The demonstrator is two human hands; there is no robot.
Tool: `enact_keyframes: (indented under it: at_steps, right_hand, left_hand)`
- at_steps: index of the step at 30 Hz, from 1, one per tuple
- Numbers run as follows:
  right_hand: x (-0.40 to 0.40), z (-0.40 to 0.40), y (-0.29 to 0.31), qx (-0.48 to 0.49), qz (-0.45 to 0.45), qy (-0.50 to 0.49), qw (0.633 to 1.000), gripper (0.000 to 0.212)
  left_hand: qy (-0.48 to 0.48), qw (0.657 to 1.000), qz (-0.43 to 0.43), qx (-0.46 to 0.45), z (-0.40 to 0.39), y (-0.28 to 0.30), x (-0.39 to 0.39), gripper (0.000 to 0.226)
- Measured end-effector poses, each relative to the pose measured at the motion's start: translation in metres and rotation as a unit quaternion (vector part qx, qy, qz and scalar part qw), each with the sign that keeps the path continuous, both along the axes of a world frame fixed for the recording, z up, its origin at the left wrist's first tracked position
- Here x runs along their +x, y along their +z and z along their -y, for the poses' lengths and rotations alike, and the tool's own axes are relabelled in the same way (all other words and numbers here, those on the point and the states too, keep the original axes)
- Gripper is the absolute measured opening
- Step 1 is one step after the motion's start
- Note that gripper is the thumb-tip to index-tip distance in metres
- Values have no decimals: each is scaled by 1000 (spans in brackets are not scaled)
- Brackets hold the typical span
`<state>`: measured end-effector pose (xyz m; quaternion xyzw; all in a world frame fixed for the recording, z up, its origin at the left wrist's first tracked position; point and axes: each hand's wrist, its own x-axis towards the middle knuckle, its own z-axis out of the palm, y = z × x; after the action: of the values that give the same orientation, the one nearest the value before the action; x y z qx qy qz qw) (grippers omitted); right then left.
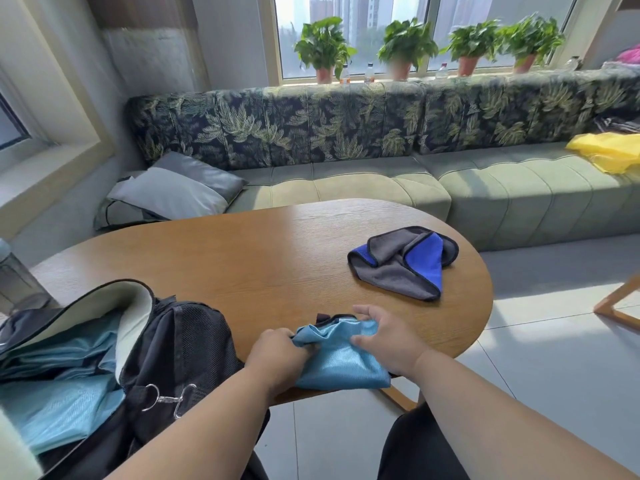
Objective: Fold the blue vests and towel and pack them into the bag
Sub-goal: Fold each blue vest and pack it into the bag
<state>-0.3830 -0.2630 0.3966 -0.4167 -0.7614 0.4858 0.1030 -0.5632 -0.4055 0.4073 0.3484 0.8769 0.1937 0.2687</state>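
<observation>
A light blue vest (341, 365), folded into a small bundle, lies at the near edge of the wooden table (263, 258). My left hand (277, 355) grips its left edge with curled fingers. My right hand (388, 339) holds its right side, thumb on top and fingers curled over the far edge. A black bag (173, 348) stands open at the left with light blue vests (59, 382) inside it. A blue and grey towel (405, 263) lies crumpled on the table's right part, apart from both hands.
A green sofa (381, 188) with a leaf-print back runs behind the table, with grey cushions (173, 192) at its left and a yellow cloth (609, 152) at its right. Potted plants (405, 46) line the windowsill. A wooden chair leg (616, 303) shows at the right.
</observation>
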Motion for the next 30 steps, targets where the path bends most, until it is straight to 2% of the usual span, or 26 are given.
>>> enact_keyframes:
  at_steps: [2,3,5,6,7,11,13,16,18,21,23,24,27,30]
  right_hand:
    - [1,2,-1,-7,1,9,1000,63]
    - [2,2,-2,-18,-3,9,1000,66]
    - [3,6,2,-49,-10,15,999,69]
    - [3,8,4,-68,-12,23,997,70]
    - [3,11,9,-91,-15,33,995,71]
    - [2,23,36,-169,-47,98,980,76]
    - [-2,29,48,-194,-65,135,969,79]
    - [-12,37,60,-263,-97,115,953,92]
    - [-17,46,67,-320,-92,100,938,83]
    - [-27,67,75,-442,-154,136,873,79]
    - [-37,83,86,-476,-243,135,834,73]
    - [-43,91,94,-475,-271,131,827,69]
    - [-63,109,116,-453,-283,122,836,53]
    - [-81,125,132,-420,-273,131,855,42]
  left_hand:
    - [23,997,48,48,4,4,4,37]
    - [46,991,100,80,6,6,6,32]
    - [88,946,277,144,12,15,13,19]
    - [99,918,345,167,17,19,13,18]
    - [98,903,378,182,21,23,12,22]
    - [75,872,420,240,43,42,-2,27]
    - [71,855,441,263,53,57,-8,39]
    - [58,830,467,300,71,81,-16,49]
    - [48,813,477,332,84,96,-21,52]
    - [38,787,488,376,104,113,-26,51]
    - [33,776,487,400,118,121,-32,47]
    - [39,774,481,410,126,124,-35,49]
    - [87,767,459,440,148,130,-45,54]
    - [158,759,432,461,174,137,-55,40]
